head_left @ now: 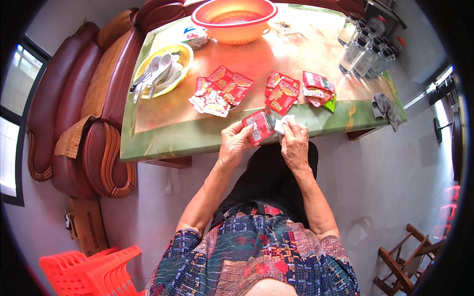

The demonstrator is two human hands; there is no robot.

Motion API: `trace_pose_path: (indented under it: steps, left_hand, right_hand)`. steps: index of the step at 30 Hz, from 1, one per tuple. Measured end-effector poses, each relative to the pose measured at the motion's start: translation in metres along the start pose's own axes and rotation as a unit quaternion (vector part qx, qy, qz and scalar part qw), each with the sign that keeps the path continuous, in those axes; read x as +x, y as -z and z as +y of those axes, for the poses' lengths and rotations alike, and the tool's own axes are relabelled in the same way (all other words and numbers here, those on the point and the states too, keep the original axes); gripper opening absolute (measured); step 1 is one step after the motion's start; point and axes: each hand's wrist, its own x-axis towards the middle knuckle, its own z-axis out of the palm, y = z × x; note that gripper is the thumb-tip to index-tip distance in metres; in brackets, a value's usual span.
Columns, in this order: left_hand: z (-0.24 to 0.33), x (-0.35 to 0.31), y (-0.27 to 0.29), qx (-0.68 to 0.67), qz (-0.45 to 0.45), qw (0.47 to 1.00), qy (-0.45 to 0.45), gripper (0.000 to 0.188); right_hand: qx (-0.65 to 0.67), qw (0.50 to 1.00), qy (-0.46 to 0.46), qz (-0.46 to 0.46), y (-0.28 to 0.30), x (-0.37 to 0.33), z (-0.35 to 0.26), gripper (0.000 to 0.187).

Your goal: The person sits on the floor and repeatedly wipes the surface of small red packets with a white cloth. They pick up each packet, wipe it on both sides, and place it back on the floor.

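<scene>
- Both hands meet at frame centre, over the table point(163, 140) edge.
- Left hand point(234, 140) pinches the red packet point(259, 126), its long axis running up-right.
- Right hand point(295, 145), touching the packet's right end, is clamped on a white cloth point(285, 122).

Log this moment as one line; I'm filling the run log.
left hand: holds red packet | right hand: wipes it with white cloth | table: more packets

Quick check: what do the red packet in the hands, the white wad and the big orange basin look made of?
Red packet: glossy plastic film, by its sheen and crinkles. White wad in the right hand: soft cloth or tissue, matte and crumpled; cannot tell which. Orange basin: smooth moulded plastic, probably.
</scene>
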Motion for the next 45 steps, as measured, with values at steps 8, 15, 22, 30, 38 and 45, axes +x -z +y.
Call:
trace_pose_path:
  steps: [8, 15, 22, 30, 38, 45]
  left_hand:
    - [-0.012, -0.004, 0.001, 0.496, 0.023, 0.723, -0.479, 0.031]
    - [-0.048, -0.008, 0.018, 0.474, -0.012, 0.717, -0.511, 0.018]
    - [-0.048, -0.006, 0.022, 0.471, -0.007, 0.718, -0.512, 0.023]
    - [-0.055, -0.008, 0.024, 0.464, 0.017, 0.731, -0.500, 0.022]
    - [-0.050, -0.008, 0.020, 0.482, -0.003, 0.711, -0.513, 0.022]
    - [-0.047, -0.007, 0.019, 0.495, -0.012, 0.711, -0.500, 0.020]
  right_hand:
    - [0.129, 0.980, -0.127, 0.080, 0.029, 0.019, 0.008, 0.032]
    - [0.148, 0.979, 0.120, -0.079, 0.002, 0.007, -0.039, 0.039]
    - [0.021, 0.999, 0.033, -0.022, -0.015, 0.028, -0.033, 0.037]
    - [0.080, 0.980, 0.155, -0.095, 0.002, 0.014, -0.041, 0.034]
    - [0.026, 0.996, 0.071, -0.049, -0.009, 0.019, -0.025, 0.044]
    - [-0.034, 0.996, 0.071, -0.042, 0.000, 0.004, -0.020, 0.041]
